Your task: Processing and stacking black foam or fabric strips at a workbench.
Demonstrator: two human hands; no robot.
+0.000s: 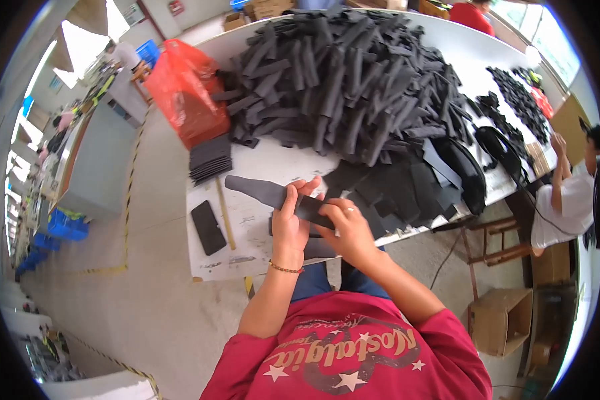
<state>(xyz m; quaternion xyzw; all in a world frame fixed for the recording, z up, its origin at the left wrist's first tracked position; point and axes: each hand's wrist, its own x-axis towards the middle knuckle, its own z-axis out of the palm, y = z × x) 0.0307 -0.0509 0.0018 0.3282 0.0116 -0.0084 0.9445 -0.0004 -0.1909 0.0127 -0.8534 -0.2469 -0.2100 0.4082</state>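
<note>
In the head view, the left grip [291, 223] is narrow, its thumb laid over a dark strip [255, 191] and its fingers behind it. The right grip [348, 230] pinches the strip's other end. The strip is held above the tabletop [260, 160], its rounded end reaching out beyond the left grip to the left.

Just left of the left grip, a thin yellow stick [225, 213] and a black phone [209, 228] lie side by side. Beyond them, farther from the person, is a neat stack [211, 160] of dark pieces, with a red bag [190, 93] behind it. Ahead of both grips rises a big loose heap [353, 80] of similar strips, lying at all angles. Flat dark sheets [393, 193] spread ahead and to the right of the right grip.

As far as can be judged, the work is nowhere near finished. The stack, if it counts as handled pieces, is small beside the heap, which looks like what remains. The strip in both grips seems partway through handling; whether anything has been done to it cannot be told.
</note>
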